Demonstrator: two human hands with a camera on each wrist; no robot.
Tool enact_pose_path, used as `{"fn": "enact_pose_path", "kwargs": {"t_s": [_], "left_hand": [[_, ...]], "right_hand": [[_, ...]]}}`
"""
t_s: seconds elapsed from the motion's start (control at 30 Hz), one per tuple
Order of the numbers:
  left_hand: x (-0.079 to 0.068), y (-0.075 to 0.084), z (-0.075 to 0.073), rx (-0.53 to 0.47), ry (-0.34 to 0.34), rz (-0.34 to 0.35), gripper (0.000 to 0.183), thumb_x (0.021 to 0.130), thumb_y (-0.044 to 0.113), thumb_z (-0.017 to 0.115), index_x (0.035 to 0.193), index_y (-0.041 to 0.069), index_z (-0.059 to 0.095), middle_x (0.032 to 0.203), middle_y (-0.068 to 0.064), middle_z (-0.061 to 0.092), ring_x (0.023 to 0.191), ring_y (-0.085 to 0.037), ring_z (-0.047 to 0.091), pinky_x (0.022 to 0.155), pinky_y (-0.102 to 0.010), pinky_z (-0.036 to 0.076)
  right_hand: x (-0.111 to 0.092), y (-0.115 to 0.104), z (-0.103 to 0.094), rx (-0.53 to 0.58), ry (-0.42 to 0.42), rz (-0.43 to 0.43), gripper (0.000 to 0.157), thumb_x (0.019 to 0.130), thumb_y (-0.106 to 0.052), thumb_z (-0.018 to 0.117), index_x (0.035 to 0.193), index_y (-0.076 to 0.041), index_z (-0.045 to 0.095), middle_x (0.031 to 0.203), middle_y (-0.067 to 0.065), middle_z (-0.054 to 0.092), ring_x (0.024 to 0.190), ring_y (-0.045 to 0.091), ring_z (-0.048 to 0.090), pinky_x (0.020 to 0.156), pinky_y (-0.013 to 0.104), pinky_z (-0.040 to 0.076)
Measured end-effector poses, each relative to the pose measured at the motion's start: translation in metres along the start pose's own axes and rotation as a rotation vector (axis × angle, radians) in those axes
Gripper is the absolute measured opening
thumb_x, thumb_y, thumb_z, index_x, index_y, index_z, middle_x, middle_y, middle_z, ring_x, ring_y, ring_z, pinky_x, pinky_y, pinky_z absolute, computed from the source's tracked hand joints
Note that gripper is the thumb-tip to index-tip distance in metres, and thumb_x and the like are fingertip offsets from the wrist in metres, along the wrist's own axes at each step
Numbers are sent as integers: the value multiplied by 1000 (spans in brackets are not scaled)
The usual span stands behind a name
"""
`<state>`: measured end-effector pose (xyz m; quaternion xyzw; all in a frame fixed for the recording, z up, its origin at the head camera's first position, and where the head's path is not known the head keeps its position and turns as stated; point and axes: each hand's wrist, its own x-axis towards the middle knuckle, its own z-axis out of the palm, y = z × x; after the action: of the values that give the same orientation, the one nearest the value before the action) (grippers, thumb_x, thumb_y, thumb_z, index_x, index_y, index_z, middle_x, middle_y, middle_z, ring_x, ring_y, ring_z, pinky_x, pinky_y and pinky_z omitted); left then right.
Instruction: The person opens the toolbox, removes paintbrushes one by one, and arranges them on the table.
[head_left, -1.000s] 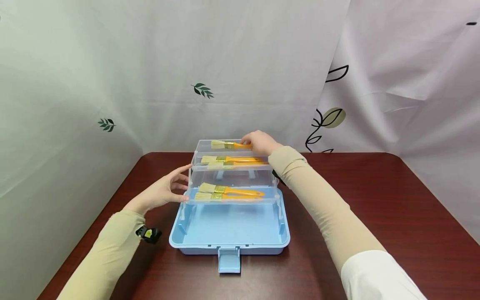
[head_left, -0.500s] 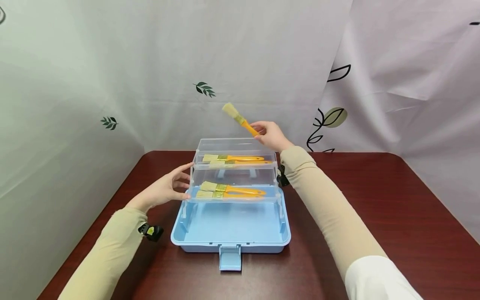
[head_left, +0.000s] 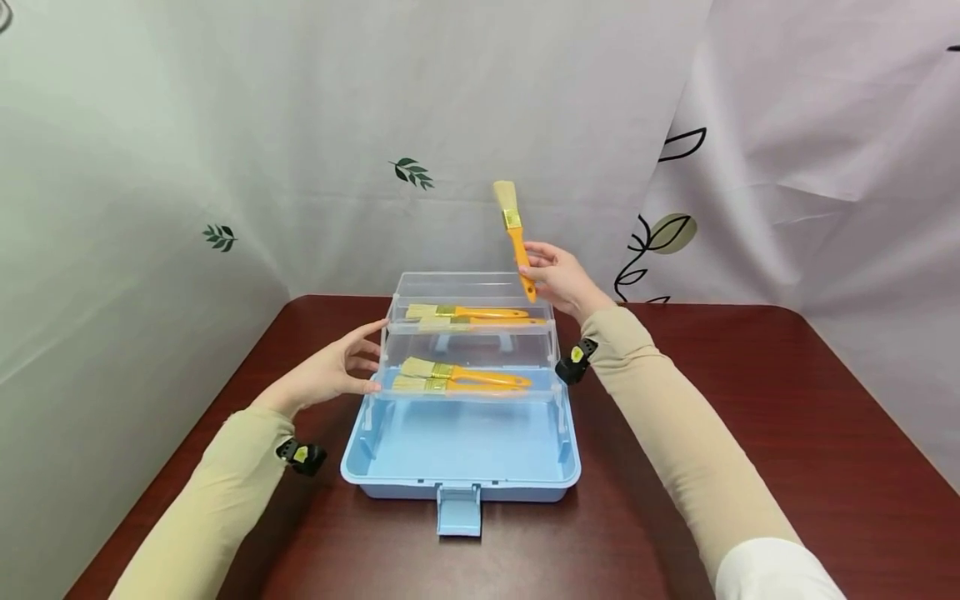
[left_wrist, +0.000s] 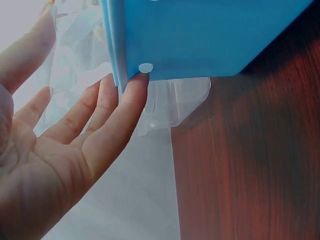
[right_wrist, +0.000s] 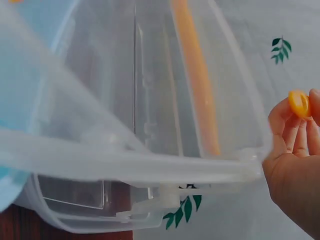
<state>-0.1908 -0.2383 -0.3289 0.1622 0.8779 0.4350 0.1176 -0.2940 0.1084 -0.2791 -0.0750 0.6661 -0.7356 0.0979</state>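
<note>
My right hand [head_left: 558, 277] pinches the orange handle of a paintbrush [head_left: 517, 237] above the back right of the box. Its pale bristles point upward; in the right wrist view the handle's end [right_wrist: 299, 103] shows between thumb and fingers. My left hand [head_left: 326, 379] rests its thumb and fingertips against the left side of the clear stepped trays [head_left: 480, 346], fingers fairly straight. From the left wrist view, a fingertip [left_wrist: 139, 87] touches the blue box wall [left_wrist: 200, 40]. Two paintbrushes [head_left: 487, 313] lie in the middle tray and two more paintbrushes [head_left: 480, 377] in the front one.
The light blue box [head_left: 461, 482] stands on a dark red wooden table [head_left: 750, 433], its latch [head_left: 459, 512] hanging at the front. A pale curtain [head_left: 315, 150] with leaf prints hangs behind the table. Both wrists carry a black camera strap.
My right hand has lifted a paintbrush out of the back tray, then moved right while the brush turned from lying flat to nearly upright. The left hand stays at the trays.
</note>
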Motion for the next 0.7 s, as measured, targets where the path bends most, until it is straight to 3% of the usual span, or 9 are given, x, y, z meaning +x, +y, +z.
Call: {"fn": "enact_pose_path", "kwargs": {"t_s": [0.1,0.27,0.53,0.7], "left_hand": [[1,2,0,10,-1,-3,100,77,16,79,152,21,14,131,-23,43,116,-38,51,89,-42,53],[2,2,0,24,-2,-10,100,77,17,79,152,22,14,130,-23,44,115,-38,51,89,-43,53],[0,0,1,18,-1,-1,100,77,15,79,152,21,14,129,-23,44,115,-38,51,88,-42,53],[1,1,-1,23,1,6,100,77,15,79,152,20,13,129,-23,44,115,-38,51,88,-42,53]], "right_hand": [[-10,-3,-3,33,-19,12,52,95,3,50,144,-5,35,100,-3,59,85,8,56,71,23,48],[-29,-5,-9,41,-53,10,55,94,3,50,146,-6,32,91,-8,63,81,7,57,70,22,49],[-57,6,-23,28,-146,-3,59,94,4,50,146,-5,26,92,-8,65,80,7,60,73,22,54],[-75,15,-40,-1,-155,7,60,93,5,50,146,-2,22,93,-7,64,82,7,62,75,21,54]]}}
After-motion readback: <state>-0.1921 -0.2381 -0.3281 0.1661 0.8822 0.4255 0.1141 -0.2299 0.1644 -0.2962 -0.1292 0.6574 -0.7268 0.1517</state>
